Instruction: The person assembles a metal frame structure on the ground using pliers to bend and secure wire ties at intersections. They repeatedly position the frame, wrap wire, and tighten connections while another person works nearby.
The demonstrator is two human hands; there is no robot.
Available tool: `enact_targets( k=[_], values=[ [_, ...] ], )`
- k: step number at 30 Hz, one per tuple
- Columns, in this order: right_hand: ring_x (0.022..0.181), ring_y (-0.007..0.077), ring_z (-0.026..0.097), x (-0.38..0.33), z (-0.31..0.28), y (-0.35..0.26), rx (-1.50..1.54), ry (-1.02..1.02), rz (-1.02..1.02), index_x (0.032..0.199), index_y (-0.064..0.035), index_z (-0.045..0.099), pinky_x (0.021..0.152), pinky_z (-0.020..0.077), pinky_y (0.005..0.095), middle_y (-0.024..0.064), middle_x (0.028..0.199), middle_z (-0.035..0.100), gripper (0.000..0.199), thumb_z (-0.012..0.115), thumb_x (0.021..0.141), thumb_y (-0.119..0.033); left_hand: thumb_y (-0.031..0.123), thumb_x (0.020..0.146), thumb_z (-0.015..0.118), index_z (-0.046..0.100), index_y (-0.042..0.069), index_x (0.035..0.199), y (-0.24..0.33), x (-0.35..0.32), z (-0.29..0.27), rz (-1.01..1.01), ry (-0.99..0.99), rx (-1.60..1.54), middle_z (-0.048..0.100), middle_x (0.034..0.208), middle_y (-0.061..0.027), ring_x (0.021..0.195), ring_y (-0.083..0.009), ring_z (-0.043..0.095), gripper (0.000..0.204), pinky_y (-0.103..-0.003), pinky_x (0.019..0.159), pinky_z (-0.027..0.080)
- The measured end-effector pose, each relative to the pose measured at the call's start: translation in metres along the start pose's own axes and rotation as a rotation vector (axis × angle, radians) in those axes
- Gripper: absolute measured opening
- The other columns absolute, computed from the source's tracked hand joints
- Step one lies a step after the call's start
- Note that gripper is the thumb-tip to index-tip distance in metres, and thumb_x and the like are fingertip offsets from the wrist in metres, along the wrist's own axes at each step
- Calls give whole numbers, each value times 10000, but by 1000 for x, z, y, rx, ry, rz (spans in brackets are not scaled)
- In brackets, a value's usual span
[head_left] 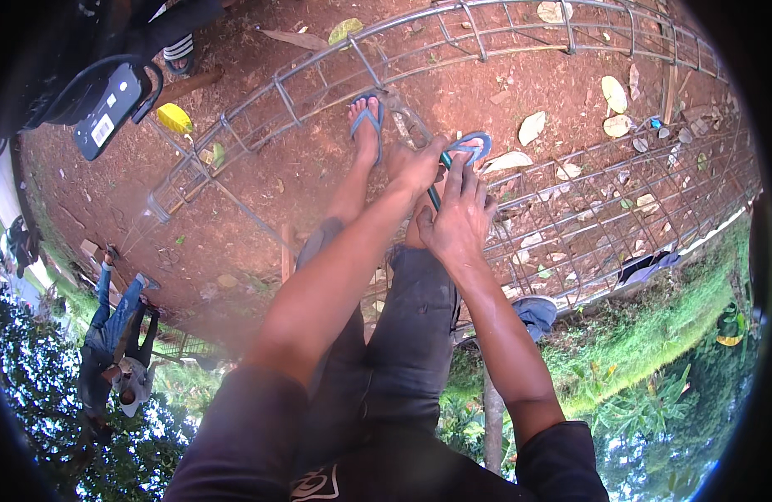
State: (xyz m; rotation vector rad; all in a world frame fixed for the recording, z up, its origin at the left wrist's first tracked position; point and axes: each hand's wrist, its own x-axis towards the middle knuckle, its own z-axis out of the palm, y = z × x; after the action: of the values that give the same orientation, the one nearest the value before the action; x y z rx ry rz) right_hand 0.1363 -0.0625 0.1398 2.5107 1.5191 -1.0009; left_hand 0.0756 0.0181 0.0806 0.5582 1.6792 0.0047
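A curved rebar cage (286,99) sweeps over the red dirt (478,94) in front of you, and a rebar mesh (603,201) spreads to your right, with dry leaves (532,128) scattered among the bars. Your left flip-flop (380,138) and right flip-flop (485,145) stand just past your hands, and a strapped dark device (110,110) shows at the upper left (a yellow leaf (175,119) lies on the dirt near it). Two people (110,335) are well apart from you at the far left. Your own fingers stand in the way, covering part of the green handle (434,197). That handle slants between your hands, above your right leg: its upper end is beside the curled fingers of your left grip (415,166), its lower end near the thumb of your right grip (460,216). The right thumb and fingers are apart, the fingers beside the handle; I cannot tell whether either grip is clamped on it.
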Motion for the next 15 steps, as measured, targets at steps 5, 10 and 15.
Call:
enact_targets(
  k=[5, 10, 15],
  values=[
    [1077, 346, 479, 3, 27, 7, -227, 129, 25, 1358, -95, 400, 836, 346, 579, 146, 1178, 486, 660, 629, 741, -133, 366, 713, 754, 573, -167, 971, -2, 6, 9, -93, 13, 43, 619, 971, -267, 795, -277, 651, 619, -339, 675, 518],
    [1028, 346, 549, 34, -10, 19, -217, -83, 11, 1384, -155, 390, 868, 399, 555, 185, 1206, 519, 783, 728, 678, -179, 212, 750, 754, 607, -105, 785, 9, 2, 27, -111, 44, -361, 654, 781, -212, 607, -242, 669, 351, -335, 490, 551],
    [762, 354, 634, 50, -13, 37, 204, -254, -26, 1319, -75, 481, 693, 505, 424, 210, 958, 628, 744, 726, 624, -178, 104, 798, 696, 588, -105, 779, -3, 0, 18, -10, 36, -604, 653, 771, -206, 573, -234, 657, 236, -347, 465, 556]
  ],
)
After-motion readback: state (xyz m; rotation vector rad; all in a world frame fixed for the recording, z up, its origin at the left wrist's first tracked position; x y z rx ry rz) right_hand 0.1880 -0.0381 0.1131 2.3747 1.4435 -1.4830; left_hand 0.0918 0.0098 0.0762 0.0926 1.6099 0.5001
